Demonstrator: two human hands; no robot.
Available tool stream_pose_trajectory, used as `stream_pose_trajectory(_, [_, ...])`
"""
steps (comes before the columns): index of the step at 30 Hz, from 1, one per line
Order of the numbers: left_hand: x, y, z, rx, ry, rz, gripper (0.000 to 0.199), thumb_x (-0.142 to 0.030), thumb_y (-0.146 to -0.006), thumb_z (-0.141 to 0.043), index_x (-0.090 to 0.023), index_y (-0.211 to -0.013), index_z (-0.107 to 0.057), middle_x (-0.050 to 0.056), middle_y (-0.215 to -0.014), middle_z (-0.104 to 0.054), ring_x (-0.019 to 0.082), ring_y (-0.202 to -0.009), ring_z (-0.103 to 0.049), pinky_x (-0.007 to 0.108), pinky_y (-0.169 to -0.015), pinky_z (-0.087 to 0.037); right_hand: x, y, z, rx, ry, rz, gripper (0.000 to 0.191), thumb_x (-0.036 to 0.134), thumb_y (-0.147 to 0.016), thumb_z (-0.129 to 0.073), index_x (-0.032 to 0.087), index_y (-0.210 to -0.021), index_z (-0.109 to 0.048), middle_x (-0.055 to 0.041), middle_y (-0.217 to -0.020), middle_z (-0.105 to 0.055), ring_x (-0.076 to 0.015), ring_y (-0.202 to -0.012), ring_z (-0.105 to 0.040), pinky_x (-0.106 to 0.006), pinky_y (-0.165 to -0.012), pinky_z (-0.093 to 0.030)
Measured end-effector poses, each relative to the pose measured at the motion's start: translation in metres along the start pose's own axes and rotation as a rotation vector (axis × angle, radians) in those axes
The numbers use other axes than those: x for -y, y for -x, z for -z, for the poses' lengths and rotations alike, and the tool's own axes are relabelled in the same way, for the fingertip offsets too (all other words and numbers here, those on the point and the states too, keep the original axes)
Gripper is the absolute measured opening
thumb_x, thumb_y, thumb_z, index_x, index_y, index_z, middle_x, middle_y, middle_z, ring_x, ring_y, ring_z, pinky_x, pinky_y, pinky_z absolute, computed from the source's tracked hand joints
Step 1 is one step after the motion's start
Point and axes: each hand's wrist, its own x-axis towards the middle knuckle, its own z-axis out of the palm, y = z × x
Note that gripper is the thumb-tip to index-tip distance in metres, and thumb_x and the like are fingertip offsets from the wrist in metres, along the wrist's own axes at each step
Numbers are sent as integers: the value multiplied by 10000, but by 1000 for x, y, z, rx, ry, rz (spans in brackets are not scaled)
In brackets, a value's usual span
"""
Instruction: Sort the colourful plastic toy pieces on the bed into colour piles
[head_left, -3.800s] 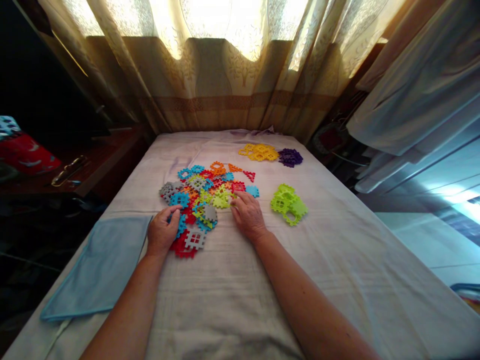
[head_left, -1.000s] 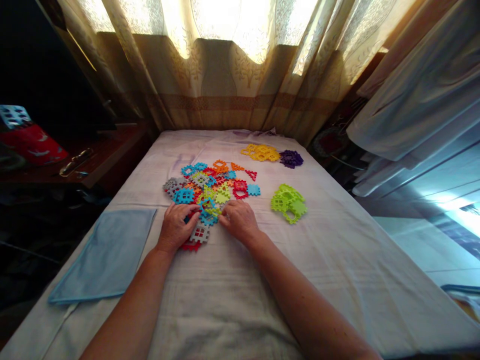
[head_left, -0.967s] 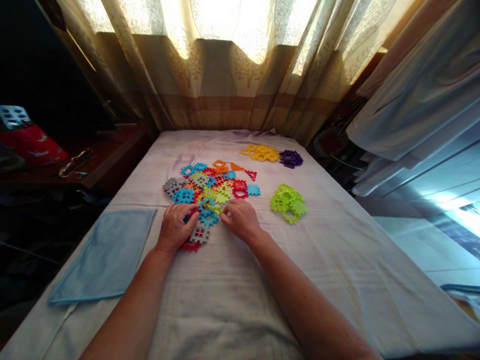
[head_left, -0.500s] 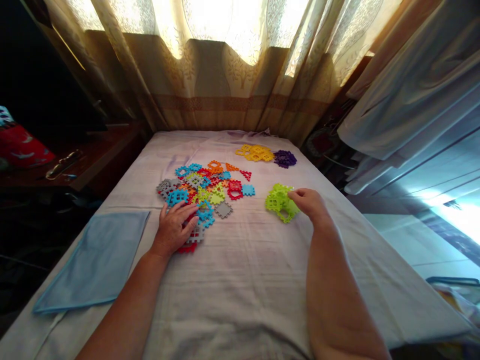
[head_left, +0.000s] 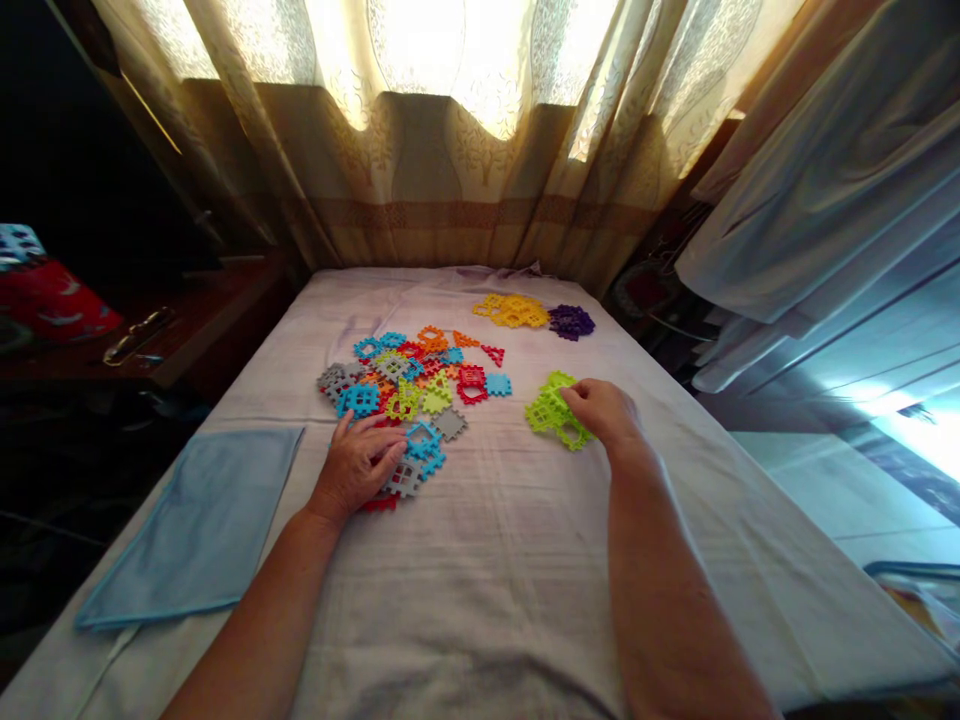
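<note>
My left hand (head_left: 361, 463) lies open over the near edge of a mixed heap of plastic interlocking tiles, fingers stretched across some of them. Beside its fingertips are a grey window tile (head_left: 403, 477), a blue frame tile (head_left: 424, 440) and part of a red tile (head_left: 381, 503). A solid grey tile (head_left: 450, 425) lies just beyond. To the right, my right hand (head_left: 602, 408) is closed, thumb and fingers pinching a light green tile (head_left: 553, 402) above a small pile of green tiles (head_left: 574, 434). The hand hides part of that pile.
Yellow tiles (head_left: 511, 310) and dark purple tiles (head_left: 571, 322) form two piles at the far right of the cloth-covered table (head_left: 480, 600). A light blue cloth (head_left: 196, 530) lies at the left. Patterned curtains (head_left: 465, 170) hang behind the far edge.
My right hand has moved slightly left over the green pile, with the green tile in its fingers. The blue and grey tiles beside my left hand have shifted right, away from the heap.
</note>
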Motion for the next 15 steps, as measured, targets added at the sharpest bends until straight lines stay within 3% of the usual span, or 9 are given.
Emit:
stream_pose_trajectory(4, [0,0,-1,3,7,-18,286,-428,-926,-499,-293,-936,-752,4,-1007,-777,273,-1129,-643,590,-1170,-208,40,16,-15,-50,-49,178,319,390,-922,-493,244,-1010,-763,-74,-1028,-755,-220,-960,-679,-280,-740,-458])
stream_pose_trajectory(9, [0,-1,-1,-44,27,-4,312,-428,-933,-482,-259,-879,-739,26,-934,-777,254,-1046,-676,546,-1142,-287,91,31,-46,-29,-105,426,290,346,-925,-504,251,-1081,-729,-58,-1117,-734,-211,-1024,-662,-298,-843,-477])
stream_pose_trajectory(15, [-1,-3,-1,-68,61,17,318,-429,-940,-479,-239,-847,-718,34,-930,-769,224,-942,-697,507,-1100,-353,134,25,-70,-28,-112,456,328,334,-926,-505,230,-1195,-661,-77,-1204,-695,-223,-1090,-634,-328,-893,-484])
